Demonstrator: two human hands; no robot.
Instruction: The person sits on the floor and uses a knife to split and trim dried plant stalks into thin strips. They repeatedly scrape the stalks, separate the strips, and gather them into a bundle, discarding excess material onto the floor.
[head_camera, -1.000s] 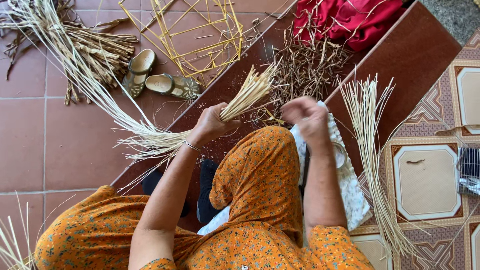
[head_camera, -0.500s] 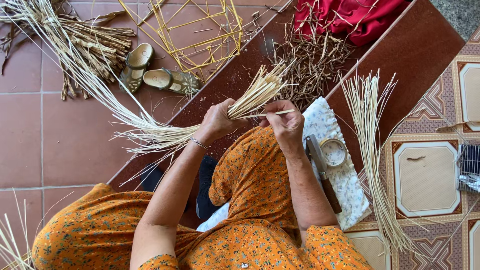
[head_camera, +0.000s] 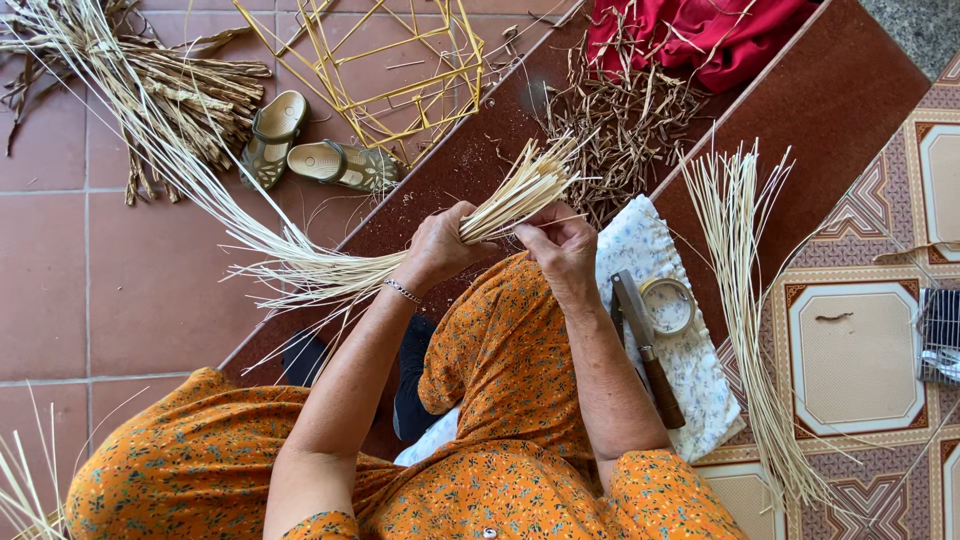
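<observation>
- Two hands at work over a lap in orange floral cloth (head_camera: 500, 400); I log from the head view, largest item first.
- Red-brown tiled floor (head_camera: 100, 300) on the left, dark brown step (head_camera: 830, 110) running diagonally, patterned tiles on the right.
- Long bundle of pale split strips (head_camera: 300, 265): tail fans out far up-left over the floor, cut ends splay up-right just above the hands.
- Yellow stick frame (head_camera: 400, 70) lies on the floor near a pair of sandals (head_camera: 320, 155); well apart from the hands.
- Heap of dry brown trimmings (head_camera: 620, 120) on the step, just beyond the strip ends; red cloth (head_camera: 700, 35) behind it.
- Second loose sheaf of strips (head_camera: 745, 300) lies on the right, apart from the bundle.
- White floral cloth (head_camera: 690, 370) beside the right forearm carries a knife with wooden handle (head_camera: 650, 350) and a tape roll (head_camera: 668, 305).
- Left hand (head_camera: 440, 245): closed round the bundle near its cut ends, firm wrap.
- Right hand (head_camera: 565, 250): fingertips pinched on a single strip at the bundle's end, drawing it sideways.
- Risk, my judgement: if the left wrap slackens, the splayed ends could slide and fan apart.
- Risk: the pinched strip may snap or split if bent sharply.
- Risk: the knife lies close to the right elbow; a backward sweep could knock it off.
</observation>
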